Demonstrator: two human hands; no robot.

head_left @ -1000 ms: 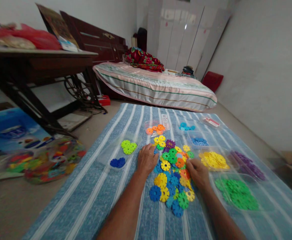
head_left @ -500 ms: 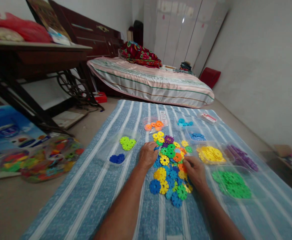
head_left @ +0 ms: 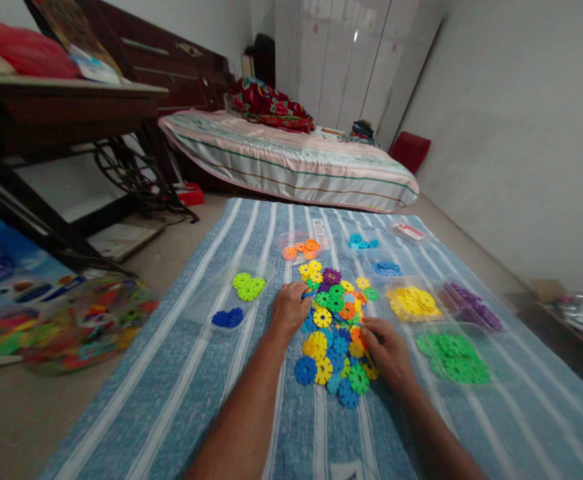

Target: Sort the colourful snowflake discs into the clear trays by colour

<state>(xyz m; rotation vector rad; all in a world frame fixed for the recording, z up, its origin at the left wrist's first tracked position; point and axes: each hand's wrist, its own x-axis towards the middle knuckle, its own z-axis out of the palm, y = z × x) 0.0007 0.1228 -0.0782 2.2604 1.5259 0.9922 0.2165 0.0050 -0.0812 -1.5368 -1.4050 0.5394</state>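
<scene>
A mixed pile of colourful snowflake-shaped plastic discs [head_left: 336, 327] lies in the middle of a blue striped cloth [head_left: 181, 393]. My left hand [head_left: 289, 309] rests on the pile's left edge, fingers curled and pinching a blue disc. My right hand [head_left: 387, 352] sits on the pile's right side, its fingers closed over an orange disc. Sorted groups lie around: lime green discs [head_left: 247, 285], dark blue discs [head_left: 227, 318], orange discs [head_left: 302, 249], yellow discs [head_left: 412, 301], green discs [head_left: 452, 357], purple discs [head_left: 471, 307] and light blue discs [head_left: 385, 268].
A clear bag of more discs [head_left: 78, 320] lies on the floor at the left, by a blue box [head_left: 1, 263]. A dark sewing-machine table [head_left: 56, 113] stands at the left. A mattress [head_left: 291, 160] lies beyond the cloth, and a wall runs along the right.
The view has shifted slightly, so everything sits a little lower-left. Both hands stay on the pile; the left hand's fingers have curled tighter at the pile's edge.
</scene>
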